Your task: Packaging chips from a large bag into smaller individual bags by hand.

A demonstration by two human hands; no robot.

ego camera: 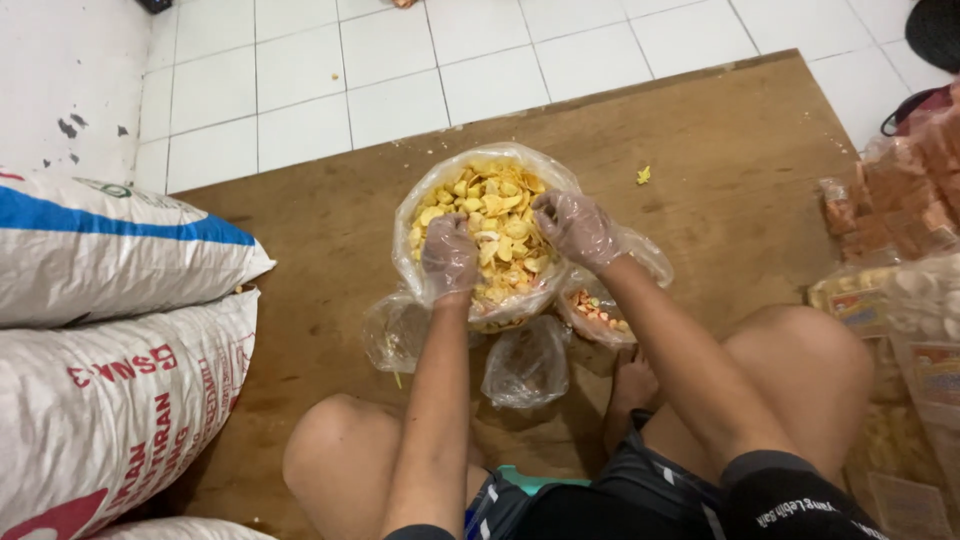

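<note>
A large clear plastic bag (420, 200) full of yellow chips (495, 215) stands open on a brown wooden board (700, 170). My left hand (449, 255), in a thin clear glove, rests on the chips at the bag's near left side with fingers curled. On the near right rim of the bag lies my right hand (577, 228), gloved too, fingers bent into the chips. Whether either hand grips chips or the bag's edge is unclear. Small clear bags (527, 368) lie just below the big bag; one (597, 310) holds orange-pink snacks.
Two stacked white woven sacks (120, 330) lie at the left. Packaged snacks (900, 210) pile up at the right edge. White floor tiles (400, 70) lie beyond the board. One loose chip (643, 175) sits on the board. My bare knees (330, 450) frame the bags.
</note>
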